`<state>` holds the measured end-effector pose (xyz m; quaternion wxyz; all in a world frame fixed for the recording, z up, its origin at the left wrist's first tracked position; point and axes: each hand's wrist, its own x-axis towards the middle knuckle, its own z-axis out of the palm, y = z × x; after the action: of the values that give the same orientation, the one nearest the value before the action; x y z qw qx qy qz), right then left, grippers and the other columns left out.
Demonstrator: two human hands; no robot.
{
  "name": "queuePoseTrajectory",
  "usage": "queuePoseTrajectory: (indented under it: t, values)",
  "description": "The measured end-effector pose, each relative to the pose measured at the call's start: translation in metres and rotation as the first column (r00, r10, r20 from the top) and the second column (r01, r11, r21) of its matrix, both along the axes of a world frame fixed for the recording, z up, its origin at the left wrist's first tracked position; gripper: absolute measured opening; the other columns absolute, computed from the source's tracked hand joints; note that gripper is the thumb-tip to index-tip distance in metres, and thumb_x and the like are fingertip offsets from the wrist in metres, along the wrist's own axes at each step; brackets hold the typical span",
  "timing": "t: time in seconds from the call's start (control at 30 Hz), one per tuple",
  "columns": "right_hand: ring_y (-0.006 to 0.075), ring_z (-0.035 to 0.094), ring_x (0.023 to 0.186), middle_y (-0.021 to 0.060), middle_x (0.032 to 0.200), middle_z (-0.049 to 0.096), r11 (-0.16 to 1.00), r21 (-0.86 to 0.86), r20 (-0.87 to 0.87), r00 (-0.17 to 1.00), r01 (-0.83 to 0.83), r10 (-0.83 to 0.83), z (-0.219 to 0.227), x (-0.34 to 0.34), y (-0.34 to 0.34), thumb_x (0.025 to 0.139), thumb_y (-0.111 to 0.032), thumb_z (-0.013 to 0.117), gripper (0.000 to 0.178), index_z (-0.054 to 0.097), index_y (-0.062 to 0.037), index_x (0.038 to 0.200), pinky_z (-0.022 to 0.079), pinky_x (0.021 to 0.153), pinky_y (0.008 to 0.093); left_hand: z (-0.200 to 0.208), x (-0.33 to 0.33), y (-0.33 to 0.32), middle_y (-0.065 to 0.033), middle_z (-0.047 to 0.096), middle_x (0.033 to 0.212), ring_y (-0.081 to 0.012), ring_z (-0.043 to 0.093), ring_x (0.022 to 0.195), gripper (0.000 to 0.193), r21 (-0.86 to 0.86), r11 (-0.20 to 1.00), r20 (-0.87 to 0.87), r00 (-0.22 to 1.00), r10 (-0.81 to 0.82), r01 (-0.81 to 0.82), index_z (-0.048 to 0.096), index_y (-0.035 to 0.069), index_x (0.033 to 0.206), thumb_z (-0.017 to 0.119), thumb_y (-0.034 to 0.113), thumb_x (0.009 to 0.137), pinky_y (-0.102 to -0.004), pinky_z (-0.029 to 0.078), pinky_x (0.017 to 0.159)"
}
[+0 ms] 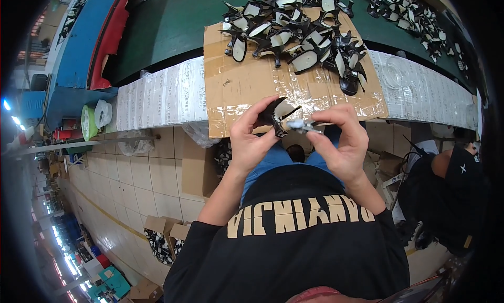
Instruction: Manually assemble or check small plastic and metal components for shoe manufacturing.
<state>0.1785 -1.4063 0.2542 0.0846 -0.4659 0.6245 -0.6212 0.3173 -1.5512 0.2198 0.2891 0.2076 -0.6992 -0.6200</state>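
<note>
My left hand grips a black shoe heel with a pale hollow side, thumb and fingers on its left edge. Pinched between the thumb and fingers of my right hand is a small crumpled white-grey wad, perhaps cloth. It touches or nearly touches the lower right of the heel; the exact contact is too small to tell. Both hands are above the near edge of a taped cardboard sheet. A heap of similar black heels with pale faces covers the sheet's far part.
The cardboard lies over a bench edge wrapped in white printed plastic, beside a green belt. More heels lie at the far right. An open box of pieces stands on the floor at left. Another person sits at right.
</note>
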Motion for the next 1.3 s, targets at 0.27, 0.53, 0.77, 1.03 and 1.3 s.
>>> queuePoseTrajectory:
  t: [0.27, 0.53, 0.77, 1.03, 1.3]
  values:
    - [0.0204, 0.059, 0.082, 0.0062, 0.088, 0.067, 0.998, 0.049, -0.056, 0.997, 0.049, -0.046, -0.011, 0.003, -0.009, 0.069, -0.003, 0.081, 0.030, 0.071, -0.0047, 0.097, 0.045, 0.074, 0.0297, 0.008, 0.003, 0.011, -0.0097, 0.067, 0.116, -0.0129, 0.064, 0.103, 0.057, -0.007, 1.000, 0.048, 0.998, -0.029, 0.029, 0.057, -0.003, 0.130, 0.076, -0.002, 0.076, -0.0267, 0.052, 0.088]
    - [0.0215, 0.058, 0.086, 0.0050, 0.089, 0.069, 0.992, 0.057, -0.280, 0.955, 0.113, -0.093, -0.010, 0.001, -0.012, 0.068, -0.004, 0.082, 0.031, 0.072, -0.0049, 0.097, 0.046, 0.076, 0.0309, 0.015, 0.003, 0.019, -0.0071, 0.072, 0.091, -0.0059, 0.064, 0.075, 0.056, -0.171, 0.983, 0.124, 0.988, 0.093, -0.071, 0.065, 0.003, 0.124, 0.070, -0.001, 0.069, -0.0227, 0.052, 0.071]
    - [0.0207, 0.058, 0.080, 0.0012, 0.085, 0.070, 0.978, -0.001, -0.341, 0.919, 0.208, -0.196, -0.007, -0.001, -0.015, 0.066, -0.011, 0.083, 0.029, 0.072, -0.0082, 0.093, 0.039, 0.078, 0.0327, 0.014, 0.003, 0.020, -0.0077, 0.071, 0.082, -0.0077, 0.063, 0.066, 0.056, -0.294, 0.952, 0.145, 0.981, 0.128, -0.081, 0.066, 0.004, 0.124, 0.069, 0.000, 0.068, -0.0234, 0.052, 0.065]
    - [0.0205, 0.058, 0.079, 0.0015, 0.084, 0.070, 0.970, -0.008, -0.375, 0.898, 0.244, -0.229, -0.009, -0.006, -0.016, 0.066, -0.011, 0.083, 0.030, 0.072, -0.0083, 0.094, 0.038, 0.078, 0.0331, 0.012, 0.003, 0.020, -0.0086, 0.071, 0.083, -0.0089, 0.064, 0.067, 0.056, -0.316, 0.945, 0.127, 0.983, 0.135, -0.089, 0.066, 0.004, 0.123, 0.067, -0.001, 0.067, -0.0244, 0.053, 0.066]
    - [0.0204, 0.057, 0.080, 0.0038, 0.085, 0.069, 0.957, 0.007, -0.212, 0.935, 0.291, -0.283, -0.007, -0.012, -0.012, 0.068, -0.008, 0.082, 0.027, 0.071, -0.0068, 0.092, 0.040, 0.077, 0.0321, 0.008, 0.010, 0.015, -0.0085, 0.070, 0.107, -0.0096, 0.066, 0.089, 0.059, 0.134, 0.991, 0.080, 0.997, 0.003, -0.014, 0.060, 0.000, 0.129, 0.067, -0.008, 0.071, -0.0237, 0.053, 0.079]
